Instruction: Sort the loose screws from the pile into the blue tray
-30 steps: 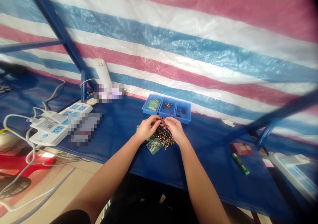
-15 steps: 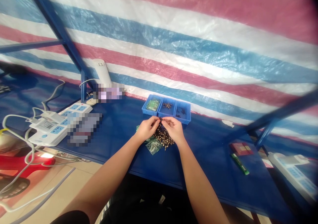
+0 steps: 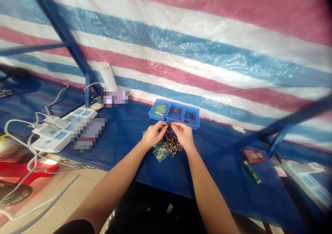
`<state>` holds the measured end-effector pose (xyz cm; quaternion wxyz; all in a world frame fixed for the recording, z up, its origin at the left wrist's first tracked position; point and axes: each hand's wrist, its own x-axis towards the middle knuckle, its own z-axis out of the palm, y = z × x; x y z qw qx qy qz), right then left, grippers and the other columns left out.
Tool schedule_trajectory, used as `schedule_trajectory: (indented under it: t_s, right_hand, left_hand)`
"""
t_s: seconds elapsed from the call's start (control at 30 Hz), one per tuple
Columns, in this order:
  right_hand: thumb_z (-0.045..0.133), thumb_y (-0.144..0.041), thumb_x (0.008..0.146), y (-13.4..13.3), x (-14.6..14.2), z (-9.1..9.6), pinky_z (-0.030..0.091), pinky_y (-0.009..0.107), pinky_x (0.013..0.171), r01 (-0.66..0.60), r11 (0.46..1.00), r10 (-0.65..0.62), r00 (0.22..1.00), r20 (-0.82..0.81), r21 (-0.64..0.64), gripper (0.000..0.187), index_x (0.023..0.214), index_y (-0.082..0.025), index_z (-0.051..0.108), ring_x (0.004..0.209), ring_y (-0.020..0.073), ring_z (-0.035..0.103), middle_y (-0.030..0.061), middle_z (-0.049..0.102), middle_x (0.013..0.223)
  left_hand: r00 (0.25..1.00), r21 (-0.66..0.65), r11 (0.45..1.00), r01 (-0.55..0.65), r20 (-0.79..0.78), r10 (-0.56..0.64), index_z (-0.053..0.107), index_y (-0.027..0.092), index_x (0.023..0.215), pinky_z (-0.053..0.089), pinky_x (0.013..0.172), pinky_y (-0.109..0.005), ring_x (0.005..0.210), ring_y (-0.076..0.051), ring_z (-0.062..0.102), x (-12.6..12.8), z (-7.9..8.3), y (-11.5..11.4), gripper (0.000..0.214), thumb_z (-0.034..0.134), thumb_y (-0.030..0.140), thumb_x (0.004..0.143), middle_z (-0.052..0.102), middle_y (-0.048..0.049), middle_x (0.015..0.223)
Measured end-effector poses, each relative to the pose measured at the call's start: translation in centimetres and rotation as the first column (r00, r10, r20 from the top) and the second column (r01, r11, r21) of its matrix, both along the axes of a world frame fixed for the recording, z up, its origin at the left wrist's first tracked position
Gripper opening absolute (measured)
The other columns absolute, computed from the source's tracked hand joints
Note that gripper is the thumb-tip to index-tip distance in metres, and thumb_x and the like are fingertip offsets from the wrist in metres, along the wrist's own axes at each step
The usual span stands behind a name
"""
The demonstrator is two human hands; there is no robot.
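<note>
A heap of small brass-coloured metal parts [image 3: 171, 143] lies on the blue table cover [image 3: 124, 133]. My left hand [image 3: 153, 134] and my right hand [image 3: 183, 134] hover over the heap's far edge, fingertips pinched together and almost touching. Each pinch seems to hold a small part, too tiny to name. A clear plastic bag of small parts [image 3: 160, 152] lies just in front of the heap, below my left hand. Behind the hands stand three joined blue bins [image 3: 174, 114] with small parts inside.
White power strips [image 3: 55, 130] with plugs and cables [image 3: 28, 158] sit at the left edge. A red packet [image 3: 251, 155] and a green pen-like thing [image 3: 251, 171] lie to the right, with another white power strip [image 3: 308, 182] beyond. Blue frame bars [image 3: 59, 30] cross a striped tarp behind.
Both hands have drawn closer together over the heap, and the fingertips now meet in a pinch. The right hand shifted slightly left.
</note>
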<state>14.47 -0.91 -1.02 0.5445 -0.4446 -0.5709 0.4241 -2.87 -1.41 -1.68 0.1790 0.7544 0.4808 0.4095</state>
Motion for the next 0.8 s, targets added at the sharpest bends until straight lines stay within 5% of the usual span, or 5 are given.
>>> schedule_trajectory:
  t_s: [0.8]
  right_hand:
    - [0.068,-0.037,0.079,-0.31,-0.16,-0.10,0.055,0.036,0.079,-0.073,0.997,0.073,0.996,0.055,-0.004,0.025,0.096,-0.021,0.074,0.083,0.0219,0.069,0.0063,0.074,0.095]
  left_hand:
    - [0.999,-0.026,0.999,-0.040,-0.003,0.040,0.062,0.021,0.098,0.043,0.061,-0.022,0.063,-0.012,0.059,-0.01,0.24,-0.11,0.025,0.046,0.039,0.095,0.066,0.0008,0.073]
